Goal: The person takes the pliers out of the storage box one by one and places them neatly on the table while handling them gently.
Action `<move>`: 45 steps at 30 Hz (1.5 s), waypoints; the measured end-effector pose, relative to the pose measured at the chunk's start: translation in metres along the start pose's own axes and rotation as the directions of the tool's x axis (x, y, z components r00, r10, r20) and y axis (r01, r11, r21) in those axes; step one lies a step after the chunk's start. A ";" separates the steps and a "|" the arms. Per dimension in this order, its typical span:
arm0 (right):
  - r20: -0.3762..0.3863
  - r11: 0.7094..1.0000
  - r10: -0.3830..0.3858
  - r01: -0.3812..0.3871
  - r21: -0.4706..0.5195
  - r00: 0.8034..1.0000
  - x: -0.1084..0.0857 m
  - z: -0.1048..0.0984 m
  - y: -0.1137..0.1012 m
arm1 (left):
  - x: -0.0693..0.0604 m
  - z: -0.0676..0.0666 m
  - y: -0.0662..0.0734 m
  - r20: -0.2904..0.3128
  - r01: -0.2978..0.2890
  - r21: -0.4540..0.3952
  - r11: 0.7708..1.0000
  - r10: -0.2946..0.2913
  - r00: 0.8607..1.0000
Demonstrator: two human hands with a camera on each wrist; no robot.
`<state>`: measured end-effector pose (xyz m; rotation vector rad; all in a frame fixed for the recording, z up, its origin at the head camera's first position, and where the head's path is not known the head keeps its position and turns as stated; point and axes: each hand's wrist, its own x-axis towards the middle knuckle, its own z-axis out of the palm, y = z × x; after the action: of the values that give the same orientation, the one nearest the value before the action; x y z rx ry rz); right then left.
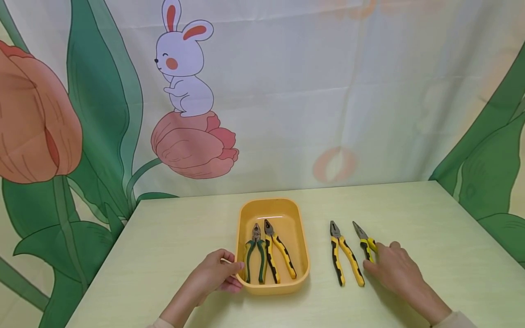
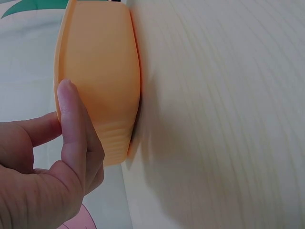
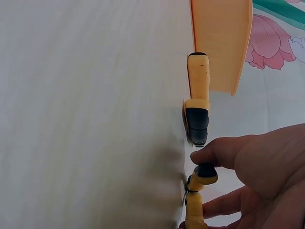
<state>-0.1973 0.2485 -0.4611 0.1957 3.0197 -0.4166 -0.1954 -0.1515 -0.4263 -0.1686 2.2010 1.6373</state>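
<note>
In the head view my left hand (image 1: pixel 213 275) holds the near-left rim of a yellow tray (image 1: pixel 272 289); the left wrist view shows its thumb and fingers (image 2: pixel 74 124) on the tray's edge. Green-handled pliers (image 1: pixel 261 262) and yellow-black pliers (image 1: pixel 284 255) lie side by side inside. Right of the tray, another yellow-black pair (image 1: pixel 351 258) lies on the table, jaws toward the back. My right hand (image 1: pixel 395 269) grips the handles of pointed-nose pliers (image 1: pixel 361 232) beside it; the right wrist view shows thumb and fingers around a handle (image 3: pixel 194 207), partly hidden.
The pale wood-grain table (image 1: pixel 164 237) carries the tray and pliers. Behind it hangs a curtain (image 1: pixel 279 91) printed with a rabbit, tulips and leaves. In the right wrist view, pliers (image 3: pixel 198 78) lie between the right hand and the tray (image 3: pixel 221 43).
</note>
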 end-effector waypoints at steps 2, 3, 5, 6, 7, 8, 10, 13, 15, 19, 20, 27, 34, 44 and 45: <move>0.001 1.000 0.000 0.000 -0.001 1.000 0.000 0.000 0.000 | 0.000 0.000 0.000 0.001 -0.003 0.000 1.000 0.003 1.000; 0.005 1.000 0.002 -0.002 -0.002 1.000 0.000 0.000 0.000 | 0.000 0.000 0.000 0.001 -0.004 0.000 1.000 0.004 1.000; 0.010 1.000 0.006 -0.006 -0.004 1.000 0.000 0.000 0.000 | 0.001 0.000 0.000 0.002 -0.007 0.000 1.000 0.007 1.000; 0.012 1.000 0.008 -0.008 -0.005 1.000 0.000 0.000 0.000 | 0.001 0.000 -0.001 0.003 -0.007 0.000 1.000 0.007 1.000; 0.014 1.000 0.010 -0.010 -0.007 1.000 0.000 0.000 0.000 | 0.001 0.000 -0.001 0.004 -0.008 0.000 1.000 0.008 1.000; 0.015 1.000 0.012 -0.012 -0.008 1.000 0.000 0.000 -0.001 | 0.001 0.000 -0.001 0.003 -0.009 0.001 1.000 0.009 1.000; 0.015 1.000 0.014 -0.014 -0.014 1.000 0.001 0.001 -0.001 | 0.001 0.000 -0.001 0.003 -0.011 0.001 1.000 0.011 1.000; 0.018 1.000 0.016 -0.015 -0.025 1.000 0.001 0.001 -0.001 | 0.001 0.000 -0.002 0.001 -0.011 0.003 1.000 0.011 1.000; 0.018 0.999 0.015 -0.015 -0.033 1.000 0.001 0.001 -0.001 | 0.001 0.000 -0.002 0.001 -0.010 0.003 1.000 0.010 1.000; 0.015 1.000 0.009 -0.009 -0.030 1.000 0.001 0.001 -0.001 | 0.001 0.000 -0.001 0.003 -0.015 0.003 1.000 0.015 1.000; 0.013 1.000 0.007 -0.007 -0.027 1.000 0.001 0.001 -0.001 | 0.001 0.000 -0.001 0.005 -0.017 0.003 1.000 0.017 1.000; 0.009 1.000 -0.002 0.002 -0.015 1.000 0.000 0.000 0.000 | 0.001 0.001 -0.001 -0.001 -0.009 0.010 1.000 0.009 1.000; 0.014 1.000 -0.003 0.003 -0.012 1.000 0.001 0.000 0.000 | 0.001 0.001 0.001 -0.012 0.017 0.026 1.000 -0.016 1.000; 0.033 0.999 0.023 -0.022 -0.029 0.999 0.001 0.000 -0.002 | 0.004 0.001 -0.002 -0.022 0.022 0.035 0.999 -0.021 1.000; 0.037 0.999 0.028 -0.026 -0.034 0.999 0.001 0.000 -0.002 | 0.004 0.001 -0.002 -0.023 0.024 0.037 0.999 -0.023 0.999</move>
<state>-0.1987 0.2463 -0.4610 0.2233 2.9812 -0.3634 -0.1980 -0.1506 -0.4298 -0.2022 2.2363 1.5876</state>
